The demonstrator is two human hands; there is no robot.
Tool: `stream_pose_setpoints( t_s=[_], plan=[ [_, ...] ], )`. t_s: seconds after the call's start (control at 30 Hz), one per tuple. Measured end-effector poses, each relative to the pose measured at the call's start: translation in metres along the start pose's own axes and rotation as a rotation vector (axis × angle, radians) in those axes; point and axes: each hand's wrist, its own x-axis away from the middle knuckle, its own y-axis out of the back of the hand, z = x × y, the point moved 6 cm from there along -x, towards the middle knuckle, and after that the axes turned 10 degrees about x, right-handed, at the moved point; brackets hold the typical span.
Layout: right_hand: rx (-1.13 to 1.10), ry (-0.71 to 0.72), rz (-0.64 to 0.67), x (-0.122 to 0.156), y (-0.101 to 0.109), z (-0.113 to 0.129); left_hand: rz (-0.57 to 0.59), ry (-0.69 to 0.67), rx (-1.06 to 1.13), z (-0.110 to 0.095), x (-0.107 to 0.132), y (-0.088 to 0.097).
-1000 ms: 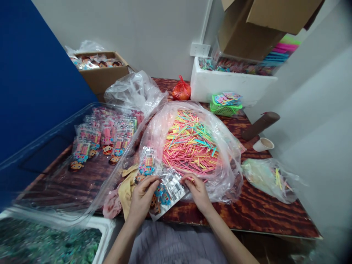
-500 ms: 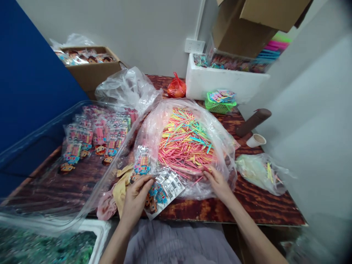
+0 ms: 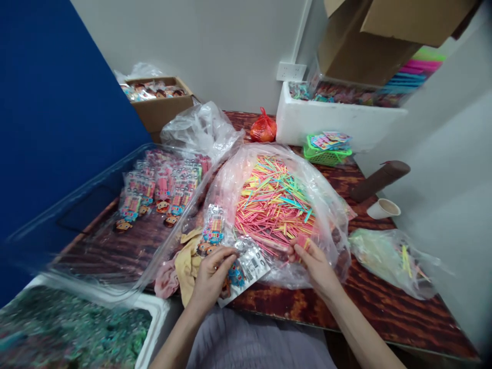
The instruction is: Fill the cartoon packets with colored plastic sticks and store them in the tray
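My left hand is closed in a pinch at the upper left edge of a silver packet with cartoon print, covering part of it. Just beyond lies a filled packet with coloured sticks showing through its window. My right hand is closed around a small bunch of short pink and yellow candy sticks at the near rim of a clear plastic bag. A big heap of loose candy sticks, pink, yellow, green and blue, fills that open bag.
Filled packets lie in a clear plastic-lined area at left. A foam box sits at lower left, beside yellow cloth. Behind are a red bag, green basket and white foam box. A paper cup stands right.
The view has swung left, so everything sits further right. My right hand has lifted a little and turned, and the pink and yellow sticks now show clearly in its fingers. My left hand stays by the silver packet.
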Motion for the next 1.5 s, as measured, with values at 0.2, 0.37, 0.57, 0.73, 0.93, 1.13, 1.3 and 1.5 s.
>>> stream_pose_setpoints(
  t_s=[0.2, 0.37, 0.57, 0.73, 0.93, 1.13, 1.3, 1.5],
  plan=[
    [-0.399, 0.079, 0.050, -0.019, -0.063, 0.076, 0.045, 0.015, 0.049, -0.009, 0.001, -0.008],
    [-0.466, 0.060, 0.136, -0.025, -0.103, 0.097, -0.009, 0.089, 0.118, 0.000, 0.003, -0.003],
    [-0.374, -0.007, 0.227, -0.012, -0.114, 0.080, -0.049, 0.149, 0.191, 0.012, 0.006, 0.001],
    [-0.096, 0.070, 0.295, -0.002, -0.118, 0.074, -0.071, 0.114, 0.225, 0.012, 0.007, 0.000],
    [0.141, 0.230, 0.114, 0.006, -0.110, 0.088, -0.135, 0.087, 0.270, 0.007, 0.005, 0.006],
    [0.305, 0.367, 0.177, 0.015, -0.124, 0.101, -0.102, 0.040, 0.283, -0.008, 0.002, 0.016],
    [0.364, 0.461, 0.196, 0.019, -0.133, 0.110, -0.079, 0.045, 0.311, -0.006, 0.000, 0.024],
    [0.393, 0.526, 0.177, 0.026, -0.148, 0.117, -0.093, 0.033, 0.322, -0.008, -0.003, 0.038]
  ],
)
